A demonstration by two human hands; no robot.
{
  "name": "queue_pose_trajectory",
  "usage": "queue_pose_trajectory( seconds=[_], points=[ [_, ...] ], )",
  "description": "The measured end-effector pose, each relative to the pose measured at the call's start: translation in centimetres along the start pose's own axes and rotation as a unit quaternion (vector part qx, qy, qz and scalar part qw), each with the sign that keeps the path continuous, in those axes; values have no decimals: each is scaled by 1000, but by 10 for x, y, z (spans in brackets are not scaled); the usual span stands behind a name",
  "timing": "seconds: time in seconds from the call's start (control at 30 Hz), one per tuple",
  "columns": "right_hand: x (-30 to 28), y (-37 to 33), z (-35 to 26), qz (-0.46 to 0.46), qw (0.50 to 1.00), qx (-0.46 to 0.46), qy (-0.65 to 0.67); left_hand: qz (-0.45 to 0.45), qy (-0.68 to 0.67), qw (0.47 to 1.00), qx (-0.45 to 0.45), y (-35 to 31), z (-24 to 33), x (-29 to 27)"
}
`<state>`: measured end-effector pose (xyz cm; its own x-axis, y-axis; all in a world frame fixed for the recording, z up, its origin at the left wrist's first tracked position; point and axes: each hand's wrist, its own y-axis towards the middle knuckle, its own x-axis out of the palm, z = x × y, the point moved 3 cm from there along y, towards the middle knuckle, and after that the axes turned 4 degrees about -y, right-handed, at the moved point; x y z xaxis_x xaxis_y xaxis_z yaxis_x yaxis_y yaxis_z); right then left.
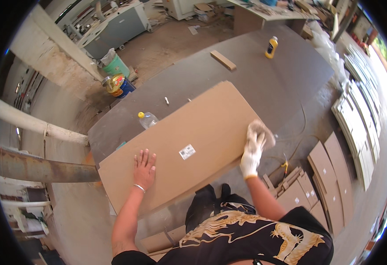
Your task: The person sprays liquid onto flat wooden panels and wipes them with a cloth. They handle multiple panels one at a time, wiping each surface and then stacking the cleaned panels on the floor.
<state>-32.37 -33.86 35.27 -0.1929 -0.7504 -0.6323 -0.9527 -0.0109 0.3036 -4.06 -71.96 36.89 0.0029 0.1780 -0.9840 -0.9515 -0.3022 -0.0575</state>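
A large flat brown board [211, 119] with a small white label [187, 152] lies across the grey table in front of me. Bare and wearing a thin bracelet, my left hand [145, 170] rests flat on the board's left part, fingers stretched out. My right hand [252, 152], in a white work glove, is at the board's right edge. It is closed on a tan-grey rag [266, 136], which is partly hidden by the fingers and slightly blurred.
On the grey table [286, 79] are a clear bottle with a yellow cap [148, 119], a wood strip [223, 60] and a yellow bottle [271, 47]. Brown panels [330, 172] lean at the right, near pale stacked strips [356, 128]. A blue can [119, 86] stands beyond the table's left edge.
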Motion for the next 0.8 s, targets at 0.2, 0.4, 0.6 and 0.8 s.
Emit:
queue_pose_trajectory(
  seconds=[0.2, 0.4, 0.6, 0.8],
  points=[
    [7, 48, -9, -124, 930, -159, -307, 33, -62, 997, 18, -1, 10, -17],
    [154, 174, -97, -109, 917, -282, -261, 40, -44, 998, 31, -2, 15, -21],
    [188, 4, -257, -152, 820, -546, -77, -77, -89, 993, 16, -14, 104, -9],
    [179, -40, -257, -361, 724, -588, -7, -34, -36, 999, 2, -35, 173, 7]
  ],
)
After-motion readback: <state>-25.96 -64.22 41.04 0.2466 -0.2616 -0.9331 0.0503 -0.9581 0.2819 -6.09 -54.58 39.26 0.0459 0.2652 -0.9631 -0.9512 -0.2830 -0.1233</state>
